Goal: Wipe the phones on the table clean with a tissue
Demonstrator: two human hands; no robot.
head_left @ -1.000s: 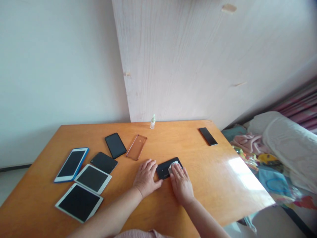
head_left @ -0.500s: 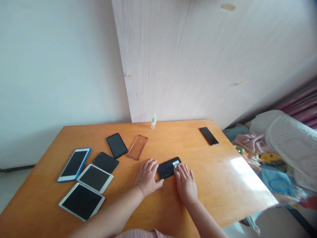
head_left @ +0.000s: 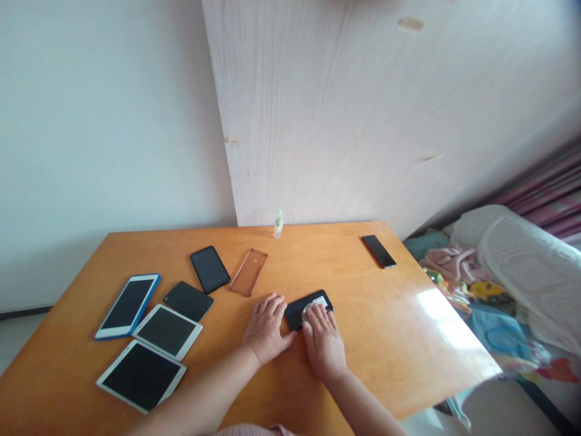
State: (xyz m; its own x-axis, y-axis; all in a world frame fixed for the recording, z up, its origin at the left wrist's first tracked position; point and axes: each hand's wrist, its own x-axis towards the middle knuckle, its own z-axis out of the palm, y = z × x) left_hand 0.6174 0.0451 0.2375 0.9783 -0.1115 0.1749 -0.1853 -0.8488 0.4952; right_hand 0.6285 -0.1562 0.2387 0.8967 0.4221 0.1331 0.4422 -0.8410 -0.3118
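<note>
Black phone point(head_left: 296, 309), left fingers point(head_left: 272, 304) spread at its edge, right fingers point(head_left: 321, 317) flat over tissue point(head_left: 306, 311), grip unclear

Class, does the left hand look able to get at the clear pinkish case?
Probably yes: the case lies beyond the left hand with nothing between them, though the hand must leave the black phone.

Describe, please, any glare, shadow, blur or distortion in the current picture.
Head view: white glare washes out part of the table at right; head view: the tabletop is darker between the forearms; head view: the pale fabric at far right looks soft and stretched; head view: the black phone has a clear outline.
</note>
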